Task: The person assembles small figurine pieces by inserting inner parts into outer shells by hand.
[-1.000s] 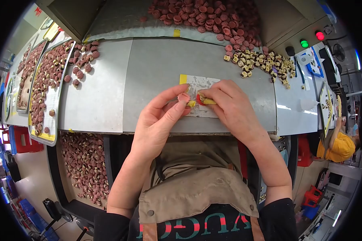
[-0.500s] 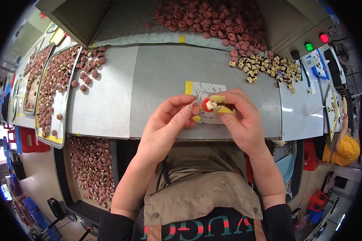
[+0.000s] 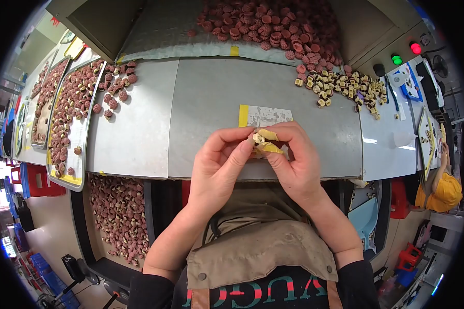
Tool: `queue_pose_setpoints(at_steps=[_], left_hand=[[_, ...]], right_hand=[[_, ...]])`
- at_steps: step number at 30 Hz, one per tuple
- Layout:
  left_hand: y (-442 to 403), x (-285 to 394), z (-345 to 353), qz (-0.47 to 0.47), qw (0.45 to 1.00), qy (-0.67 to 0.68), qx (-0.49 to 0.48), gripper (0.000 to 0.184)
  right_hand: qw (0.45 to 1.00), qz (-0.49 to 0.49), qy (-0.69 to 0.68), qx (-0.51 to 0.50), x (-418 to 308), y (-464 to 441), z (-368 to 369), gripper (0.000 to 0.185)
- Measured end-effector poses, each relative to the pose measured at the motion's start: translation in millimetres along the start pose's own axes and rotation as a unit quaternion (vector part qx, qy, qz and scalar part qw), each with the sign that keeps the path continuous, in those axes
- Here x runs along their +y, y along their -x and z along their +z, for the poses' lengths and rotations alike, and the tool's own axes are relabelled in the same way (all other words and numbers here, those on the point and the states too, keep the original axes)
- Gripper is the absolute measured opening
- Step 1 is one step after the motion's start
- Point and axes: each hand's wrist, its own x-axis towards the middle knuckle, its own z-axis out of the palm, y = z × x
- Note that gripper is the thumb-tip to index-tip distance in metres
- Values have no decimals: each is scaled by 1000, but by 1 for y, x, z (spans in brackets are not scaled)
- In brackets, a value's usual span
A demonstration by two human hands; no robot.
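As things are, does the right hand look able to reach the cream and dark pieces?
Probably yes: flat tabletop lies between the right hand and those pieces, though its fingers are busy at a small cream piece.

Workshop or small production floor, I'd say from my remote seat. I see a long metal-look worktop (image 3: pixel 263 87), pink ridged pcs (image 3: pixel 278 26) heaped in bulk, more on a side tray (image 3: pixel 73 181), a cabinet panel w/ red lt (image 3: pixel 415 48) & grn lt (image 3: pixel 396 59), an apron (image 3: pixel 263 247), plus a co-worker (image 3: pixel 443 193) at another stn.
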Motion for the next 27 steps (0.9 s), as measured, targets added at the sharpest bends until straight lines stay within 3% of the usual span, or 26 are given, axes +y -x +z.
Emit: queue_pose_setpoints(at_steps=[3, 9, 12, 15, 21, 24, 27], left_hand=[[0, 0, -2, -17, 1000, -20, -6, 27], [-4, 10, -6, -108, 993, -38, -41, 36], [-3, 16, -3, -94, 991, -42, -89, 47], [-2, 11, -1, -76, 992, -43, -87, 54], [0, 13, 5, -84, 991, -74, -76, 55], [-3, 12, -2, -83, 986, -85, -115, 57], [-4, 25, 7, -127, 976, -126, -125, 56]], right_hand=[[987, -98, 127, 8, -1, 1, -1, 27], [1000, 1, 22, -2, -5, 7, -6, 30], [998, 5, 15, -59, -5, 6, -14, 32], [996, 51, -55, -44, -3, 12, -11, 32], [998, -11, 28, -53, 4, 11, -15, 32], [1000, -4, -7, -29, 3, 14, -11, 33], [998, -46, 45, -22, 4, 15, -7, 33]])
